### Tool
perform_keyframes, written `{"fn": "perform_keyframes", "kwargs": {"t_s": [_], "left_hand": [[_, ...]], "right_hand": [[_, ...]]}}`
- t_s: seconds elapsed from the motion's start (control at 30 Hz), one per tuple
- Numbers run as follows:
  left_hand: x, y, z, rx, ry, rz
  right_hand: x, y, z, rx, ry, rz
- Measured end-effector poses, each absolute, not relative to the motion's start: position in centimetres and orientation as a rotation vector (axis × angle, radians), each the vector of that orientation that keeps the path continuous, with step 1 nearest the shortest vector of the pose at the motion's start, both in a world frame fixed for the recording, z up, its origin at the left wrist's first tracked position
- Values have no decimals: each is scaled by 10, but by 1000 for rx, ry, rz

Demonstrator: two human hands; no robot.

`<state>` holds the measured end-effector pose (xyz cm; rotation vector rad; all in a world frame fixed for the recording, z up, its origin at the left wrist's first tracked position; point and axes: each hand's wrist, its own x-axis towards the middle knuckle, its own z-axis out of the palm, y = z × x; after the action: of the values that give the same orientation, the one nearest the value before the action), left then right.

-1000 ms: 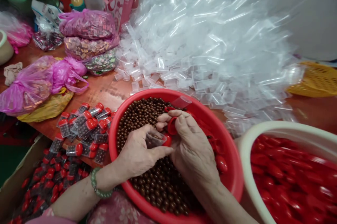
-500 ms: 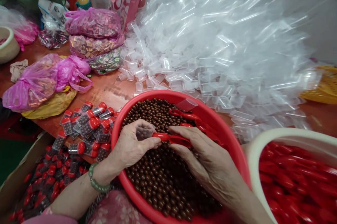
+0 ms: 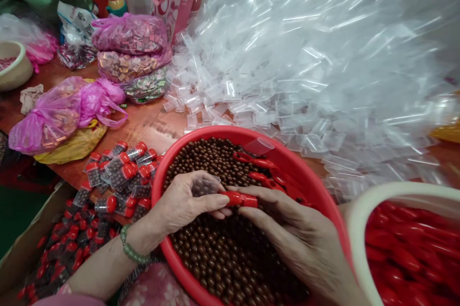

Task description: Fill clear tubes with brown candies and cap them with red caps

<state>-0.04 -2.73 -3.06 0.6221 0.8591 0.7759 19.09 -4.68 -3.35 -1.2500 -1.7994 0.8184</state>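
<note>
Over a red basin [image 3: 336, 200] of small brown balls [image 3: 204, 248], my left hand [image 3: 183, 203] is closed around a clear plastic tube [image 3: 206, 186] with brown balls inside. A red plastic piece [image 3: 242, 199] lies between my two hands, close to the tube. Its left end meets my left thumb and fingertips, and the thumb and fingers of my right hand [image 3: 298, 224] grip its right end. Several red pieces with looped ends [image 3: 264, 179] rest on the balls inside the basin, beside a loose clear tube [image 3: 259, 146].
Left of the basin lie several filled tubes with red caps [image 3: 120, 167], with more in a box [image 3: 68, 248] below. Clear tubes [image 3: 287, 76] are heaped behind. A cream tub [image 3: 359, 229] of red pieces stands right. Pink bags [image 3: 131, 35] sit at the back left.
Both hands have moved slightly right and down with the tube and red piece. The red piece has turned, and its loop no longer shows. The view has shifted a little.
</note>
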Motion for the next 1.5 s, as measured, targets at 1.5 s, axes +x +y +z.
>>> {"fn": "perform_keyframes", "kwargs": {"t_s": [1.5], "left_hand": [[-2, -34, -37, 772, 714, 579]], "right_hand": [[168, -49, -40, -1061, -2205, 179]]}}
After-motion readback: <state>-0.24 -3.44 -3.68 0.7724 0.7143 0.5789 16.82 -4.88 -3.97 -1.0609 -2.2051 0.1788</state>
